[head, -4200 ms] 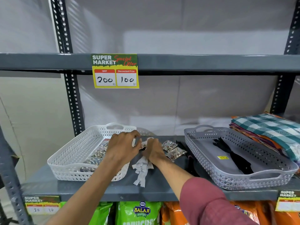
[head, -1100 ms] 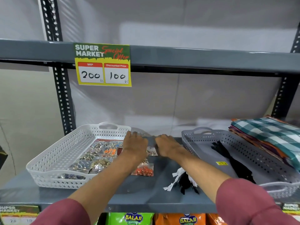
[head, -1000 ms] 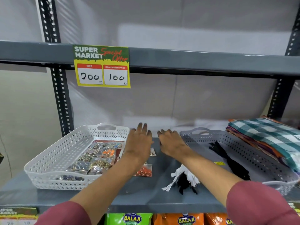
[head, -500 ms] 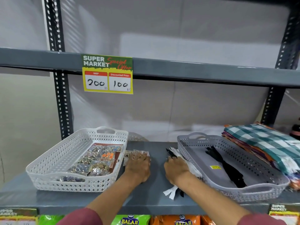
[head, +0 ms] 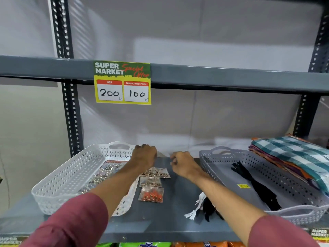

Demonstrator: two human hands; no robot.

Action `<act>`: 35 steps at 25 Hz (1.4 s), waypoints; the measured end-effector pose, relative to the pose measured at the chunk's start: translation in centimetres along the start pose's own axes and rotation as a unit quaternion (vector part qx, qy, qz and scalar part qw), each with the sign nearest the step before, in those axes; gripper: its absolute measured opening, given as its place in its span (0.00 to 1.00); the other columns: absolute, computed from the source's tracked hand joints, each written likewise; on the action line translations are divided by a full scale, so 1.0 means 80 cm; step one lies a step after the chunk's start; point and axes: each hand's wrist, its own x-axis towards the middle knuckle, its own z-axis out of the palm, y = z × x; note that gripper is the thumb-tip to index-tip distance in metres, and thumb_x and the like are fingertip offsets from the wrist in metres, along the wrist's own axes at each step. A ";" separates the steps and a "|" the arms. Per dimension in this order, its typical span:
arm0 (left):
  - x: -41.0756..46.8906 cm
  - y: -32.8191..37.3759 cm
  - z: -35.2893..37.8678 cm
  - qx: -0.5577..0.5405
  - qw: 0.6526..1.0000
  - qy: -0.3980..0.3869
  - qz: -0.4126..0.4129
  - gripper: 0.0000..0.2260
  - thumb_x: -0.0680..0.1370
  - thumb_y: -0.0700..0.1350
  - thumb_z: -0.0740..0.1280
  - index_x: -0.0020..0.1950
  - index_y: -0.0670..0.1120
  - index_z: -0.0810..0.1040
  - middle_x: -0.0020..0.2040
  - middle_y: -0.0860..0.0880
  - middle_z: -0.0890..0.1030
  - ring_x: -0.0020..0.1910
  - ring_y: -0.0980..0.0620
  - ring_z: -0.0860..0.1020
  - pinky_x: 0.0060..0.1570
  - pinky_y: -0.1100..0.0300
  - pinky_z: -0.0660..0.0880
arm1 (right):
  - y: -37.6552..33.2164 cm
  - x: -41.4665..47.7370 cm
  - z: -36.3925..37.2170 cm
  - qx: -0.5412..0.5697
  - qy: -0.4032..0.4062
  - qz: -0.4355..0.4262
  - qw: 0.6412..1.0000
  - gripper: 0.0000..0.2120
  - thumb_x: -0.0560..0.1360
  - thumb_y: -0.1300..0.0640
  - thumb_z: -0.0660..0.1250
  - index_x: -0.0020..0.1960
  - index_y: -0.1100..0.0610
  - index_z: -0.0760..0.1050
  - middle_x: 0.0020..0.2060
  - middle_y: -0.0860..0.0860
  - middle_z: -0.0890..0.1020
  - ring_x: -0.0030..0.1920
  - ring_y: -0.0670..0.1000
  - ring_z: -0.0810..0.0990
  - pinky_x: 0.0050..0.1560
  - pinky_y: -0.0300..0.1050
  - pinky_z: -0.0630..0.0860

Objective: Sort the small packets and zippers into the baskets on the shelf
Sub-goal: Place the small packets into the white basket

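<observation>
My left hand [head: 144, 155] is at the back of the shelf, by the far right corner of the white basket [head: 71, 175]. Its fingers curl down and their tips are hidden. My right hand [head: 183, 163] hovers beside it with curled fingers and nothing visible in it. Three small packets lie in a row between the baskets: two silver-beaded [head: 155, 172] [head: 150, 181] and one orange-beaded [head: 151, 194]. White and black zippers [head: 201, 207] lie under my right forearm near the shelf's front. The white basket holds several bead packets [head: 105, 173]. The grey basket [head: 210, 154] holds black zippers [head: 254, 184].
Folded checked cloths [head: 293, 157] are stacked to the right of the grey basket. A yellow price sign [head: 122, 82] hangs from the upper shelf edge. A yellow tag [head: 243, 185] lies in the grey basket. Snack bags [head: 146, 244] show below the shelf.
Both hands have moved from mid-shelf to the back. The packets now lie uncovered in a row, and the zippers stay near the front edge.
</observation>
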 end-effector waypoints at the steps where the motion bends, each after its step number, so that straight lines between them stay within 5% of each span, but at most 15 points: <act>1: 0.009 -0.008 0.004 0.029 0.999 -0.034 -0.004 0.16 0.76 0.37 0.64 0.63 0.47 0.80 0.62 0.42 0.79 0.65 0.43 0.74 0.66 0.51 0.69 | -0.002 0.015 0.007 0.008 -0.010 0.010 1.000 0.12 0.76 0.64 0.63 0.58 0.62 0.79 0.52 0.57 0.84 0.51 0.53 0.82 0.60 0.48 0.79; 5: 0.033 -0.021 0.041 0.096 0.985 -0.143 0.022 0.20 0.77 0.37 0.63 0.69 0.42 0.73 0.77 0.45 0.66 0.80 0.44 0.49 0.78 0.44 0.52 | 0.003 0.052 0.051 -0.030 -0.088 0.033 0.995 0.17 0.77 0.67 0.62 0.66 0.63 0.74 0.63 0.59 0.78 0.62 0.55 0.78 0.62 0.42 0.74; 8: 0.045 -0.017 0.052 0.158 0.969 -0.188 0.041 0.22 0.79 0.38 0.61 0.73 0.43 0.70 0.80 0.47 0.61 0.81 0.44 0.42 0.78 0.43 0.44 | 0.015 0.068 0.077 -0.134 -0.150 0.015 0.979 0.19 0.79 0.62 0.62 0.70 0.61 0.71 0.76 0.61 0.62 0.76 0.61 0.60 0.75 0.49 0.60; 11: 0.051 -0.015 0.054 0.159 0.970 -0.180 0.045 0.19 0.78 0.38 0.64 0.70 0.43 0.73 0.77 0.47 0.65 0.81 0.45 0.45 0.78 0.43 0.44 | 0.019 0.073 0.086 -0.126 -0.124 0.045 0.983 0.13 0.78 0.56 0.66 0.62 0.56 0.78 0.72 0.59 0.67 0.75 0.61 0.61 0.74 0.52 0.61; 14: 0.055 -0.019 0.057 0.126 0.978 -0.160 0.042 0.15 0.77 0.41 0.68 0.64 0.43 0.78 0.72 0.47 0.72 0.80 0.45 0.51 0.75 0.42 0.50 | 0.017 0.072 0.070 -0.042 -0.095 0.082 0.991 0.11 0.75 0.56 0.71 0.56 0.58 0.79 0.61 0.56 0.78 0.60 0.52 0.76 0.61 0.43 0.73; 16: 0.060 -0.023 0.060 0.058 0.987 -0.149 0.025 0.11 0.76 0.43 0.68 0.58 0.44 0.81 0.68 0.47 0.76 0.78 0.46 0.55 0.73 0.43 0.53 | 0.017 0.070 0.050 0.009 -0.082 0.089 0.993 0.06 0.75 0.59 0.71 0.52 0.57 0.78 0.57 0.55 0.80 0.51 0.49 0.76 0.52 0.39 0.73; 20: 0.068 -0.029 0.052 -0.100 0.992 -0.072 -0.014 0.05 0.76 0.42 0.67 0.47 0.47 0.82 0.54 0.51 0.83 0.63 0.49 0.75 0.61 0.50 0.60 | 0.018 0.071 0.013 0.091 -0.059 0.100 0.989 0.06 0.75 0.60 0.72 0.43 0.54 0.76 0.50 0.53 0.80 0.52 0.51 0.79 0.59 0.48 0.78; 23: 0.069 -0.048 0.025 -0.217 0.974 0.032 -0.049 0.07 0.73 0.50 0.73 0.41 0.52 0.76 0.50 0.51 0.84 0.51 0.51 0.78 0.54 0.53 0.64 | 0.014 0.087 -0.005 0.145 -0.013 0.105 0.984 0.07 0.75 0.61 0.72 0.42 0.52 0.78 0.52 0.53 0.83 0.55 0.54 0.82 0.57 0.48 0.80; 26: 0.065 -0.102 -0.001 -0.348 0.924 0.133 -0.087 0.09 0.69 0.47 0.78 0.41 0.52 0.78 0.43 0.46 0.87 0.42 0.50 0.83 0.41 0.59 0.78 | -0.006 0.105 -0.006 0.258 0.016 0.120 0.959 0.08 0.76 0.62 0.71 0.42 0.50 0.79 0.50 0.54 0.85 0.51 0.52 0.83 0.55 0.49 0.81; 28: 0.056 -0.144 -0.011 -0.359 0.915 0.128 -0.136 0.06 0.70 0.42 0.77 0.40 0.51 0.81 0.41 0.44 0.86 0.37 0.49 0.83 0.30 0.64 0.77 | -0.033 0.112 0.007 0.300 -0.001 0.120 0.946 0.06 0.76 0.62 0.70 0.45 0.51 0.79 0.48 0.55 0.84 0.45 0.50 0.83 0.50 0.47 0.82; 31: 0.043 -0.200 -0.006 -0.283 0.936 0.082 -0.193 0.10 0.73 0.37 0.71 0.37 0.51 0.85 0.44 0.44 0.88 0.41 0.50 0.84 0.41 0.62 0.77 | -0.079 0.117 0.037 0.266 -0.019 0.089 0.960 0.08 0.75 0.65 0.69 0.50 0.55 0.80 0.45 0.52 0.81 0.41 0.48 0.80 0.44 0.43 0.83; 33: 0.033 -0.227 0.010 -0.244 0.947 0.045 -0.205 0.11 0.76 0.34 0.68 0.46 0.47 0.88 0.51 0.44 0.87 0.44 0.50 0.82 0.44 0.62 0.76 | -0.105 0.123 0.062 0.200 -0.024 0.047 0.978 0.08 0.75 0.66 0.67 0.51 0.57 0.82 0.47 0.53 0.81 0.43 0.51 0.80 0.37 0.38 0.78; 35: 0.022 -0.244 0.027 -0.216 0.955 -0.010 -0.206 0.12 0.77 0.34 0.66 0.52 0.45 0.87 0.54 0.43 0.85 0.46 0.49 0.80 0.43 0.61 0.73 | -0.124 0.130 0.085 0.132 -0.029 0.006 0.991 0.09 0.75 0.66 0.66 0.51 0.59 0.82 0.52 0.56 0.83 0.48 0.54 0.82 0.40 0.40 0.78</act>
